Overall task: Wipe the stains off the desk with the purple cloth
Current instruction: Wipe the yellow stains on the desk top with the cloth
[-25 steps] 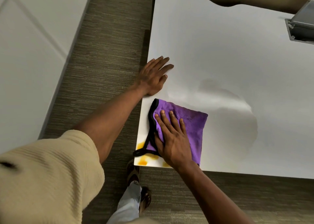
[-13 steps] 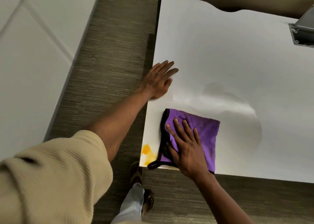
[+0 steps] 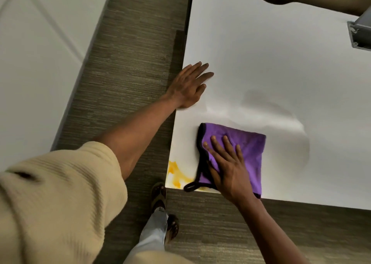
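Desk (image 3: 281, 63): white top, seen from above; its near-left corner sits low in the view, its far edge has a curved cutout.

Purple cloth (image 3: 249, 149): folded to a rough square, black trim along its left edge, with a small black loop (image 3: 190, 187) at its near-left corner. It lies flat on the desk near the front edge, just right of the near-left corner.

Stains (image 3: 176, 176): yellow-orange smears on the near-left corner of the desk, just left of the cloth; the loop lies over their right end. A faint sheen arcs across the desk beyond and to the right of the cloth; whether it is wet I cannot tell.

Right hand (image 3: 228, 169): palm down on the near-left part of the cloth, fingers straight and slightly spread, pressing it to the desk. The wrist crosses the front edge.

Left hand (image 3: 188, 87): palm down on the bare desk at its left edge, beyond the cloth and apart from it, fingers straight and slightly fanned, holding nothing.

Sleeve (image 3: 60, 199): cream, ribbed, short, on the left arm, low left in the view.

Floor (image 3: 124, 73): grey-brown striped carpet around the desk. A leg in pale trousers and two feet in sandals (image 3: 160, 195) stand below the desk corner.

Grey metal fitting (image 3: 361, 33): on the desk at the right edge of the view, partly cut off.

Pale panel (image 3: 36, 63): fills the left side of the view, beside the carpet.
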### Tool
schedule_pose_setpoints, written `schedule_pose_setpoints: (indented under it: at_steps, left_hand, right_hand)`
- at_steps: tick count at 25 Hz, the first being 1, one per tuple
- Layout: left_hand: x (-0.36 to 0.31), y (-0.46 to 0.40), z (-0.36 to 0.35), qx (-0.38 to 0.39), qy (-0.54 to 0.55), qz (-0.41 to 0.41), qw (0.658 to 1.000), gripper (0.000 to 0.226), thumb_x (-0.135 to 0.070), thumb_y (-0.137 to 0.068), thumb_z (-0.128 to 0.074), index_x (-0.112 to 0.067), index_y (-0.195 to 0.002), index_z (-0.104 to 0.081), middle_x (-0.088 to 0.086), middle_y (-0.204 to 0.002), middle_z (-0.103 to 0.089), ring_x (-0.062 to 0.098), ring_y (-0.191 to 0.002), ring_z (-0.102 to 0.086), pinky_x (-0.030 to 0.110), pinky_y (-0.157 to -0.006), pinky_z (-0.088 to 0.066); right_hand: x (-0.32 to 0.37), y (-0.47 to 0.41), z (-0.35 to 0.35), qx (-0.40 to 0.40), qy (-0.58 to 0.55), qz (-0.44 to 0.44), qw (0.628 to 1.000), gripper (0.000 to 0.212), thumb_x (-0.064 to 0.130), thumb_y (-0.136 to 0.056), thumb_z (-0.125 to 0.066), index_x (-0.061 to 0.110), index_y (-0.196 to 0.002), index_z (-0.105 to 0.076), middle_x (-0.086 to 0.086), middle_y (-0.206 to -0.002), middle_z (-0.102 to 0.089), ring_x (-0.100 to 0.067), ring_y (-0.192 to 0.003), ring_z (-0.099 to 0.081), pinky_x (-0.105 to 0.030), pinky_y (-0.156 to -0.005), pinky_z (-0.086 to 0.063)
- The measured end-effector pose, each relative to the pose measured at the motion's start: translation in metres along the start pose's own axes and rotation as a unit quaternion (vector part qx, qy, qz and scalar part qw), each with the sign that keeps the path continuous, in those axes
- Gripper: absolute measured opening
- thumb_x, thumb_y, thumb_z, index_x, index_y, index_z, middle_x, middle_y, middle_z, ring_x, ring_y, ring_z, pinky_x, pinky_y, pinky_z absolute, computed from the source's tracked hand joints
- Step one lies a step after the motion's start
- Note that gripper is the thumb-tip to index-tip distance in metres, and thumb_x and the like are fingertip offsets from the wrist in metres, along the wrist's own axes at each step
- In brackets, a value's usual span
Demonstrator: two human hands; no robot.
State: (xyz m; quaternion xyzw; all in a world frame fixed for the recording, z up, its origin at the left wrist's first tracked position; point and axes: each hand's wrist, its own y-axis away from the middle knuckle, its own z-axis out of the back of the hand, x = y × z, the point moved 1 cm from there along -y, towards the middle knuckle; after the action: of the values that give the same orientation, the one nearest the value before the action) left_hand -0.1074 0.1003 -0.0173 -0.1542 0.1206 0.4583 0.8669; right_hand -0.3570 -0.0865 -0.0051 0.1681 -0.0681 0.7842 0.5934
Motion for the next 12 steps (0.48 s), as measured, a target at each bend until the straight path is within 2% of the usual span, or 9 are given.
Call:
schedule_pose_setpoints:
  at_steps: [3, 5, 9, 12]
  left_hand:
    - [-0.001, -0.001, -0.001, 0.0, 0.008, 0.004, 1.0, 0.052, -0.033, -0.102, -0.031, -0.025, -0.153, -0.041, 0.004, -0.165, -0.028, 0.023, -0.154, -0.02, 0.041, -0.126, -0.01]
    - [-0.002, -0.001, -0.002, -0.002, 0.01, 0.003, 1.0, 0.051, -0.029, -0.102, -0.033, -0.024, -0.152, -0.043, 0.005, -0.165, -0.029, 0.023, -0.154, -0.021, 0.042, -0.126, -0.011]
    - [-0.004, -0.002, 0.001, -0.019, -0.006, 0.003, 1.0, 0.047, -0.023, -0.102, -0.041, -0.019, -0.148, -0.05, 0.009, -0.161, -0.037, 0.028, -0.151, -0.03, 0.045, -0.124, -0.018]
    - [-0.003, 0.001, 0.003, 0.006, -0.017, -0.002, 1.0, 0.05, -0.029, -0.104, -0.033, -0.021, -0.153, -0.042, 0.008, -0.164, -0.03, 0.026, -0.154, -0.023, 0.044, -0.126, -0.013]
  right_hand:
    - [0.001, -0.02, 0.008, -0.026, -0.017, -0.111, 0.993, 0.06, 0.054, -0.103, -0.032, 0.038, -0.16, -0.026, 0.011, -0.17, -0.018, -0.02, -0.162, -0.002, -0.057, -0.129, -0.009]
    - [0.021, -0.046, 0.004, -0.037, -0.002, -0.148, 0.988, 0.06, 0.053, -0.105, -0.033, 0.036, -0.162, -0.024, 0.009, -0.171, -0.016, -0.021, -0.162, -0.001, -0.056, -0.13, -0.003]
    - [0.059, -0.07, -0.012, -0.025, 0.017, -0.056, 0.998, 0.059, 0.051, -0.106, -0.032, 0.033, -0.162, -0.026, 0.007, -0.172, -0.018, -0.023, -0.162, 0.0, -0.055, -0.129, -0.002]
    - [0.045, -0.051, -0.01, -0.011, 0.0, 0.003, 1.0, 0.058, 0.05, -0.104, -0.031, 0.036, -0.161, -0.03, 0.011, -0.17, -0.021, -0.02, -0.162, -0.004, -0.053, -0.13, -0.005]
